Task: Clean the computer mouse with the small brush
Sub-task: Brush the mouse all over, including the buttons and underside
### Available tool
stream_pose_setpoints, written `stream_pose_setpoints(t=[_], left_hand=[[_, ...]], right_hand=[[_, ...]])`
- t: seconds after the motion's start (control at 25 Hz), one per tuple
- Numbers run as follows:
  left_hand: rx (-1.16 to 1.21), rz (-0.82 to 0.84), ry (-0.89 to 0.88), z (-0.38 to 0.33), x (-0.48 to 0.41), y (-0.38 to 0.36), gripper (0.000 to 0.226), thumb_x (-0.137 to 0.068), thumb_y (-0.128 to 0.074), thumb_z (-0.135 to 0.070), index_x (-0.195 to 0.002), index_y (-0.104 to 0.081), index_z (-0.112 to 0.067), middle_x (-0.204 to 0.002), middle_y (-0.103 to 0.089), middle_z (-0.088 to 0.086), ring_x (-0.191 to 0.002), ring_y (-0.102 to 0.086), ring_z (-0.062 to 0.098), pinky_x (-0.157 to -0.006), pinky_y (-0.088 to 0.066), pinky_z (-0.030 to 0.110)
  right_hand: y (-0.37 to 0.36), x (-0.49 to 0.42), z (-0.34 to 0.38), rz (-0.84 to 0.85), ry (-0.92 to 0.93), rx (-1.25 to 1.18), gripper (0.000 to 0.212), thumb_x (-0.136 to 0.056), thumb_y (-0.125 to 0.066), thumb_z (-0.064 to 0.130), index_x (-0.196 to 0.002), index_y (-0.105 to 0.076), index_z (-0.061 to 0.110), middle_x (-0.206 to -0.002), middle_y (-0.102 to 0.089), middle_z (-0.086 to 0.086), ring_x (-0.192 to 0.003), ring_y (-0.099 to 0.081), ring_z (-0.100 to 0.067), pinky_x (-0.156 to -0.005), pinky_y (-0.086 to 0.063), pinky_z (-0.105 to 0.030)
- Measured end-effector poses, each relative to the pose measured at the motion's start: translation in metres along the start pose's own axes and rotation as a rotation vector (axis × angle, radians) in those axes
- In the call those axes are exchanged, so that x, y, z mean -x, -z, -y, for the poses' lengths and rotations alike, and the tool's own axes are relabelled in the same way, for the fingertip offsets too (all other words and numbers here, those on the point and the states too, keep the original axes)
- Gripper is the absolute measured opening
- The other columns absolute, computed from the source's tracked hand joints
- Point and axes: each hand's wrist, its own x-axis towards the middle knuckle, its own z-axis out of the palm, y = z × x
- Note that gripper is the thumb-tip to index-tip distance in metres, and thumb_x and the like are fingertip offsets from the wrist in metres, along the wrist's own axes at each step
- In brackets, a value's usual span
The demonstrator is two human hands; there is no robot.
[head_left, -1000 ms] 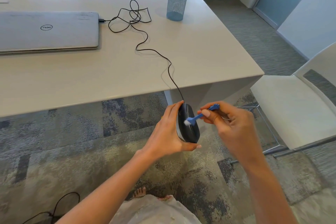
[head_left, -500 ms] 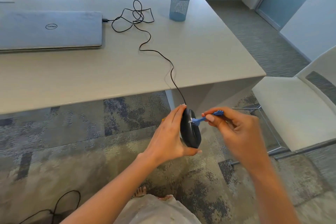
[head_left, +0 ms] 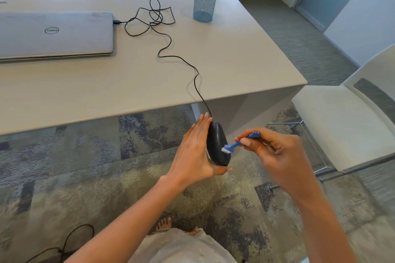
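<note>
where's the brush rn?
Head view, right of centre: the small brush is pinched in the right hand, bristles on the mouse that the left hand holds, off the table edge.

The laptop (head_left: pixel 53 34) lies on the table (head_left: pixel 235 66) at its left edge. The cup (head_left: pixel 205 4) stands farther back, near the right edge. The cable (head_left: pixel 195 87) joins the laptop's right side, coils between laptop and cup, then crosses the tabletop and drops over the near edge to the mouse (head_left: pixel 217 145). The mouse is off the table, before that edge, above the floor, tipped on its side. The left hand (head_left: pixel 194 151) holds it from the left; the brush (head_left: pixel 234 145) touches its right face, pinched in the right hand (head_left: pixel 275 153). The chair (head_left: pixel 342 126) stands right of the near right corner
</note>
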Motion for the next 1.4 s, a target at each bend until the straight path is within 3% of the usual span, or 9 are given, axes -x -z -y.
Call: stream_pose_setpoints(t=[0.08,0.28,0.44,0.56,0.8,0.92,1.0,1.16,1.4], left_hand=[[0.002,-0.003,-0.002,-0.001,0.0,-0.002,0.137,-0.055,-0.083,-0.07,-0.158,-0.007,-0.021,-0.166,-0.003,-0.005,-0.147,0.001,-0.001,-0.119,-0.011,0.03],[0.052,-0.011,0.023,-0.001,-0.003,-0.006,0.138,-0.055,-0.081,-0.074,-0.158,-0.005,-0.023,-0.166,0.0,-0.01,-0.147,-0.003,0.001,-0.118,-0.015,0.028],[0.037,-0.004,0.045,0.007,-0.002,-0.006,0.139,-0.056,-0.082,-0.072,-0.158,-0.004,-0.021,-0.165,0.0,-0.01,-0.147,-0.005,0.004,-0.119,-0.016,0.029],[0.051,-0.005,0.044,0.004,-0.003,-0.008,0.139,-0.055,-0.08,-0.076,-0.158,-0.004,-0.022,-0.162,0.005,-0.017,-0.147,-0.004,0.0,-0.117,-0.014,0.024],[0.088,-0.025,0.083,0.007,-0.004,-0.006,0.138,-0.054,-0.081,-0.076,-0.158,-0.008,-0.021,-0.165,-0.008,-0.009,-0.149,-0.013,0.008,-0.116,-0.02,0.027],[0.069,-0.019,0.08,0.008,-0.005,-0.005,0.139,-0.053,-0.08,-0.077,-0.158,-0.009,-0.02,-0.164,-0.01,-0.011,-0.146,-0.013,0.004,-0.114,-0.017,0.025],[0.061,-0.005,0.077,0.003,-0.006,-0.007,0.14,-0.052,-0.081,-0.076,-0.158,-0.009,-0.021,-0.165,-0.012,-0.009,-0.148,-0.015,0.009,-0.113,-0.017,0.024],[0.073,-0.009,0.06,0.0,-0.006,-0.009,0.139,-0.054,-0.084,-0.071,-0.158,-0.009,-0.018,-0.165,-0.013,-0.004,-0.15,-0.017,0.014,-0.114,-0.018,0.023],[0.046,-0.007,0.081,0.008,-0.005,-0.008,0.137,-0.055,-0.08,-0.074,-0.158,-0.011,-0.016,-0.165,-0.01,-0.005,-0.15,-0.016,0.015,-0.115,-0.018,0.026]], right_hand=[[-0.002,-0.004,0.0,-0.087,0.017,-0.012,0.018,-0.092,-0.066,0.032,-0.101,-0.077,0.021,-0.076,-0.076,0.003,-0.059,-0.068,-0.026,-0.053,-0.055,-0.049],[-0.021,-0.005,0.0,-0.106,0.032,0.076,0.015,-0.091,-0.071,0.008,-0.103,-0.077,0.011,-0.072,-0.068,0.013,-0.048,-0.051,0.0,-0.049,-0.035,-0.009],[-0.006,-0.002,-0.005,-0.036,0.062,0.025,0.017,-0.091,-0.068,0.03,-0.101,-0.077,0.02,-0.067,-0.071,0.009,-0.046,-0.054,-0.011,-0.041,-0.042,-0.025],[-0.012,-0.01,-0.005,-0.162,0.035,-0.017,0.015,-0.093,-0.069,0.018,-0.106,-0.076,0.019,-0.07,-0.073,0.002,-0.045,-0.055,-0.02,-0.04,-0.044,-0.037],[-0.01,0.004,-0.012,0.016,0.064,0.029,0.014,-0.09,-0.073,0.015,-0.103,-0.078,0.017,-0.071,-0.065,0.028,-0.052,-0.057,0.004,-0.047,-0.035,-0.004],[-0.004,0.001,-0.014,-0.051,0.051,-0.047,0.017,-0.092,-0.068,0.029,-0.106,-0.076,0.024,-0.073,-0.074,0.012,-0.048,-0.059,-0.014,-0.042,-0.047,-0.036],[-0.013,-0.008,-0.012,-0.145,0.075,-0.043,0.018,-0.092,-0.07,0.016,-0.109,-0.075,0.019,-0.081,-0.077,0.003,-0.054,-0.065,-0.022,-0.045,-0.051,-0.042],[-0.026,-0.007,-0.008,-0.096,0.146,0.095,0.024,-0.087,-0.072,-0.003,-0.108,-0.076,0.01,-0.083,-0.067,0.022,-0.056,-0.057,0.012,-0.052,-0.037,-0.002],[-0.006,0.012,-0.014,0.134,0.038,0.06,0.011,-0.091,-0.071,0.016,-0.099,-0.078,0.015,-0.067,-0.063,0.026,-0.052,-0.057,0.004,-0.048,-0.033,-0.003]])
